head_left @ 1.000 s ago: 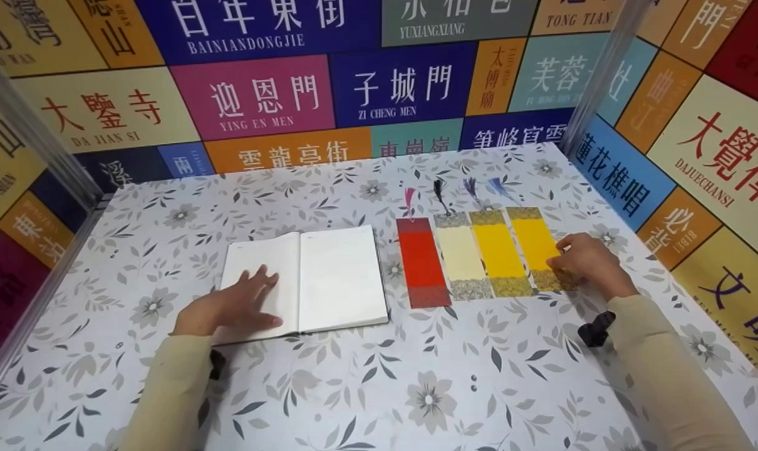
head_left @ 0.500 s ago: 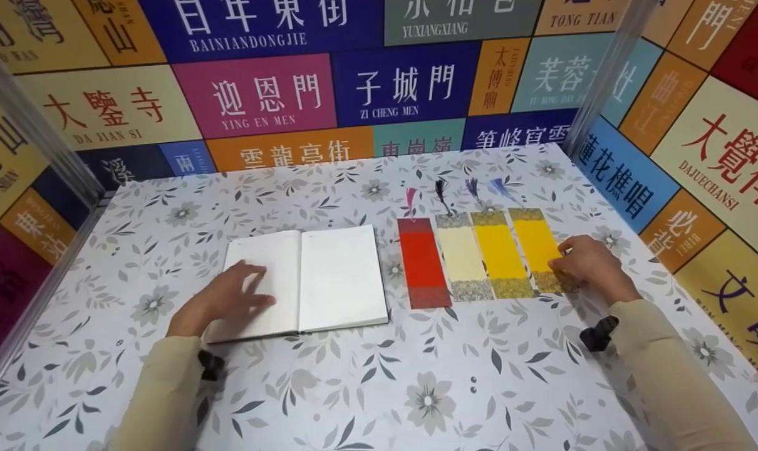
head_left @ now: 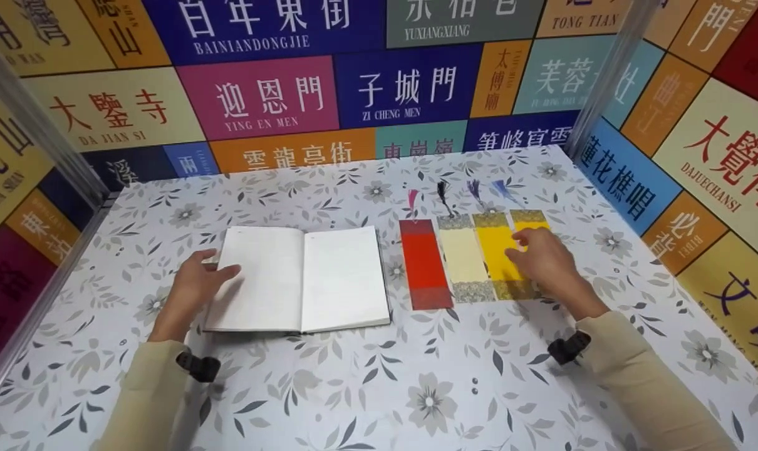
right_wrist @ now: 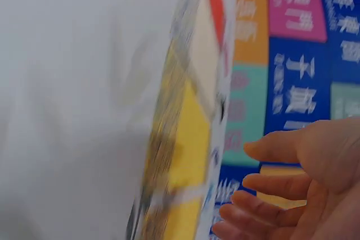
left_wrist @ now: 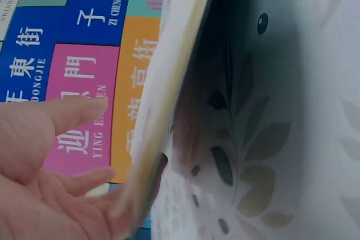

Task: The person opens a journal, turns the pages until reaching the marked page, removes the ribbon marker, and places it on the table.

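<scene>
An open notebook (head_left: 344,279) with blank pages lies left of the table's middle. My left hand (head_left: 194,285) is at its left edge, thumb and fingers spread apart. In the left wrist view, the fingertips reach the edge of the book's pages (left_wrist: 169,82), while the thumb stands clear. My right hand (head_left: 551,266) is over the two yellow bookmarks at the right, its fingers loose and holding nothing. Left of them lie a cream bookmark (head_left: 465,254) and a red bookmark (head_left: 426,263). The nearer yellow bookmark (head_left: 495,241) and the outer yellow bookmark (head_left: 530,219) are partly covered by this hand.
Tassels spread above the bookmarks, among them a pink tassel (head_left: 412,200) and a black tassel (head_left: 442,194). A floral cloth (head_left: 329,388) covers the table. Panels with large lettering (head_left: 254,94) wall it in at the back and sides.
My left hand has drawn back from the left page to the book's left edge. My right hand has left the outer yellow bookmark's right edge and moved left over the yellow bookmarks.
</scene>
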`<state>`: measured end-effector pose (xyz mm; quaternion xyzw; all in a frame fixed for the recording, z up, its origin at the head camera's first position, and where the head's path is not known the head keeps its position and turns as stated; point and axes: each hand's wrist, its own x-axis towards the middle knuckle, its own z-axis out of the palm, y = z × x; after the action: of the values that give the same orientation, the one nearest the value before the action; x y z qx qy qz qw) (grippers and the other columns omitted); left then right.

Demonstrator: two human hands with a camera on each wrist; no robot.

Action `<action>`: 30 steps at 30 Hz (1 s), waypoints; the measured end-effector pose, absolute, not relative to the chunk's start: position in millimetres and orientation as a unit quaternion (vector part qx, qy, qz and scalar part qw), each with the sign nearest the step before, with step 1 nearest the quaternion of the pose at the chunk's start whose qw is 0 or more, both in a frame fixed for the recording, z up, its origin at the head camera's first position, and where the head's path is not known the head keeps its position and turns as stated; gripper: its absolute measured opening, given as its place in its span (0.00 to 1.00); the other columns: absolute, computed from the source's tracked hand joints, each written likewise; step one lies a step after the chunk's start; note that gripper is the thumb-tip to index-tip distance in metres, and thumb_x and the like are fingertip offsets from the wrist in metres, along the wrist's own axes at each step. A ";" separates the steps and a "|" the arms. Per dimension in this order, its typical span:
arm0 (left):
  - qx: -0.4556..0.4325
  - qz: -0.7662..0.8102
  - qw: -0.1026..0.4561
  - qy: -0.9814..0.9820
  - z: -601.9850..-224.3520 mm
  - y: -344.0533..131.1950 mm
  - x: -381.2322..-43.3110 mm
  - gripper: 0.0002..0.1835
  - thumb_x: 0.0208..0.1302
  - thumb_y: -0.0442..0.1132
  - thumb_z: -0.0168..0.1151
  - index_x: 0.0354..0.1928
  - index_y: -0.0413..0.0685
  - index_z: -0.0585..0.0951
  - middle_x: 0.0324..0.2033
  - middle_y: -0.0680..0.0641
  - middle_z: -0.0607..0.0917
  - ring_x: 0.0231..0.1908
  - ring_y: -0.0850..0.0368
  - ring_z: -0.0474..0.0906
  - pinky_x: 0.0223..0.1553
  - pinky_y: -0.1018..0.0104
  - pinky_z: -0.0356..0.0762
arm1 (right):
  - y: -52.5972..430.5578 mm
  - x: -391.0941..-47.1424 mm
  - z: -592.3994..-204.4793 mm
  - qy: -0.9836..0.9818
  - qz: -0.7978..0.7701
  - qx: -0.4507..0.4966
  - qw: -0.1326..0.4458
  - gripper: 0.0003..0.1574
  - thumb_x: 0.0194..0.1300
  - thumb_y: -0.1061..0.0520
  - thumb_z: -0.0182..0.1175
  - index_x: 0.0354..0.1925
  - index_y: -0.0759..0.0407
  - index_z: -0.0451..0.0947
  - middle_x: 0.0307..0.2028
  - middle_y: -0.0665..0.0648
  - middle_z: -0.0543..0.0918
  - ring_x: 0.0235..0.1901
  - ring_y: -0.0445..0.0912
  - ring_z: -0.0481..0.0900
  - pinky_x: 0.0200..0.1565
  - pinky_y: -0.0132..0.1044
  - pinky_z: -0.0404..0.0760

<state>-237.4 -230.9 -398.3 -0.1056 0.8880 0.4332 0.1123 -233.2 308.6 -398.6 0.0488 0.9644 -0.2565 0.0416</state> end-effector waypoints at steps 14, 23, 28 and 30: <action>-0.105 0.435 0.053 0.893 -382.9 -220.1 -230.9 0.39 0.74 0.47 0.55 0.79 0.41 0.51 0.72 0.29 0.65 0.72 0.35 0.62 0.71 0.43 0.65 | 175.3 -217.3 -413.0 0.853 -0.507 -0.044 0.119 0.33 0.73 0.56 0.57 0.72 0.62 0.66 0.67 0.66 0.75 0.48 0.59 0.85 0.51 0.46 0.87; -0.096 0.475 0.068 0.872 -366.9 -210.7 -227.7 0.40 0.76 0.51 0.50 0.80 0.45 0.46 0.73 0.30 0.63 0.71 0.36 0.64 0.70 0.44 0.67 | 144.9 -221.3 -432.9 0.741 -0.631 -0.008 0.229 0.34 0.75 0.57 0.53 0.73 0.67 0.60 0.69 0.66 0.71 0.61 0.59 0.79 0.60 0.46 0.82; -0.064 0.512 0.032 0.856 -361.1 -200.0 -224.7 0.38 0.78 0.57 0.42 0.79 0.44 0.52 0.69 0.30 0.68 0.67 0.40 0.69 0.67 0.50 0.70 | 147.4 -225.0 -433.9 0.678 -0.685 0.015 0.266 0.40 0.78 0.48 0.49 0.77 0.65 0.52 0.72 0.66 0.67 0.70 0.58 0.70 0.64 0.48 0.78; -0.044 0.529 0.015 0.847 -362.0 -194.9 -222.9 0.37 0.78 0.60 0.39 0.77 0.43 0.58 0.66 0.31 0.72 0.61 0.42 0.74 0.59 0.57 0.76 | 149.3 -226.9 -434.6 0.661 -0.698 0.023 0.275 0.41 0.79 0.43 0.46 0.77 0.65 0.51 0.74 0.66 0.65 0.72 0.58 0.68 0.65 0.49 0.78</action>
<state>-222.9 -194.9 -362.0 -0.0438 0.8472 0.5293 0.0147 -226.9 149.3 -434.6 0.0229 0.6611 -0.6976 0.2751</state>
